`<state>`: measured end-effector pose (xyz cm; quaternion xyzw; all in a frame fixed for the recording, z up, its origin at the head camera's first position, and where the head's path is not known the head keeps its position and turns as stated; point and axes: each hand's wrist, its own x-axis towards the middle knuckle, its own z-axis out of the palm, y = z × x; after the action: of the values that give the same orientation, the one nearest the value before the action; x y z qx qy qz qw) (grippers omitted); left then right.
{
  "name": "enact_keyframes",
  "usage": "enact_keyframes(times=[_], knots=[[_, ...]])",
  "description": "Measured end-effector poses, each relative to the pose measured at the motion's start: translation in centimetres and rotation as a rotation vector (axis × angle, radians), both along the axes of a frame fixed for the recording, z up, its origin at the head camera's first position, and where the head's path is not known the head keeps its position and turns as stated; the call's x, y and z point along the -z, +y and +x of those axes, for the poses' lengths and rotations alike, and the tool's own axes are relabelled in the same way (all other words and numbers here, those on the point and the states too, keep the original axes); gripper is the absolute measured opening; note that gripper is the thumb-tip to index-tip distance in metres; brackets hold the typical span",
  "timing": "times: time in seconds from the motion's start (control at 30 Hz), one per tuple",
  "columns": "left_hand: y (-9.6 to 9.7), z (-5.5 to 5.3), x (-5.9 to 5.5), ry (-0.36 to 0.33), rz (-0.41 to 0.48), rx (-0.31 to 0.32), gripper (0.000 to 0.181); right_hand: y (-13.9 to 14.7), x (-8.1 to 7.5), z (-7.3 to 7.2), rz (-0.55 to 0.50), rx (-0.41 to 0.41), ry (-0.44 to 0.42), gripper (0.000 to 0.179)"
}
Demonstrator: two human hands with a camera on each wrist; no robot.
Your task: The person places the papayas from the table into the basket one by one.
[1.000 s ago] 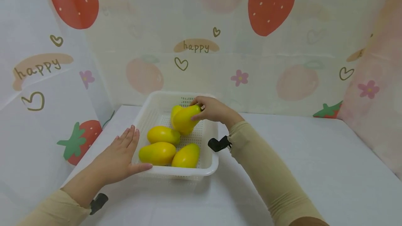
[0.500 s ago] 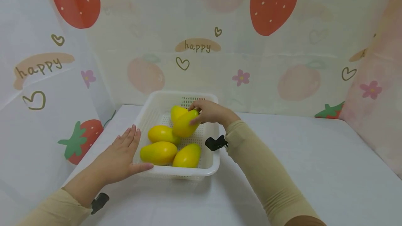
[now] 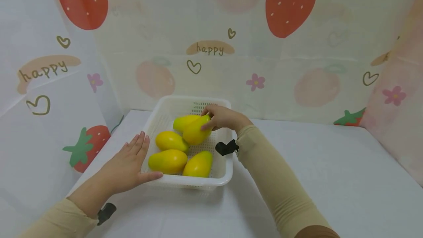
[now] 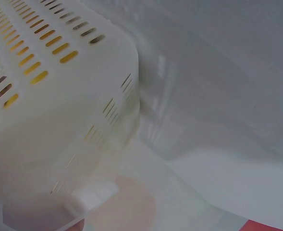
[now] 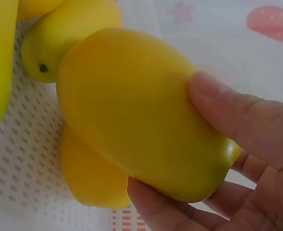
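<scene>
A white plastic basket [image 3: 208, 181] with slotted walls holds several yellow mangoes with greenish ends. My right hand [image 3: 228, 118] grips one mango [image 3: 195, 134] over the back part of the basket, thumb on one side and fingers on the other. In the right wrist view this held mango [image 5: 131, 110] overlaps another one below it. That rear mango [image 3: 181, 123] lies partly hidden behind it. Three more mangoes [image 3: 167, 161] lie in the middle and front. My left hand [image 3: 123, 168], fingers straight, rests against the basket's left front corner, thumb along the front rim.
The basket stands on a white-covered table [image 3: 314, 164], close to the back curtain [image 3: 277, 76] printed with fruit. The left wrist view shows the basket's slotted outer side [image 4: 83, 96] close up. A black wrist camera [image 3: 226, 148] overhangs the basket's right rim.
The held mango has come down slightly toward the other mangoes. Behind it, the rear mango has turned and now points its end to the left. My left hand has stayed in place.
</scene>
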<state>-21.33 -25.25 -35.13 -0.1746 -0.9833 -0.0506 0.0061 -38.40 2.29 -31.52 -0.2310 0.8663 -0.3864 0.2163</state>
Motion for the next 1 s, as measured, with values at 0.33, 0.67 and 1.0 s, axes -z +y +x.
enact_keyframes(times=[0.33,0.67,1.0], knots=[[0.1,-0.1,0.0,0.007,-0.008,-0.003,0.116,-0.4,0.7,-0.4,0.05,-0.007,-0.021,0.04],[0.1,-0.1,0.0,0.007,-0.01,-0.006,0.116,-1.1,1.4,-0.5,0.112,-0.037,-0.028,0.041],[0.2,0.0,-0.1,0.012,-0.007,-0.007,0.117,-1.4,1.6,-0.3,0.164,-0.005,0.01,0.044]])
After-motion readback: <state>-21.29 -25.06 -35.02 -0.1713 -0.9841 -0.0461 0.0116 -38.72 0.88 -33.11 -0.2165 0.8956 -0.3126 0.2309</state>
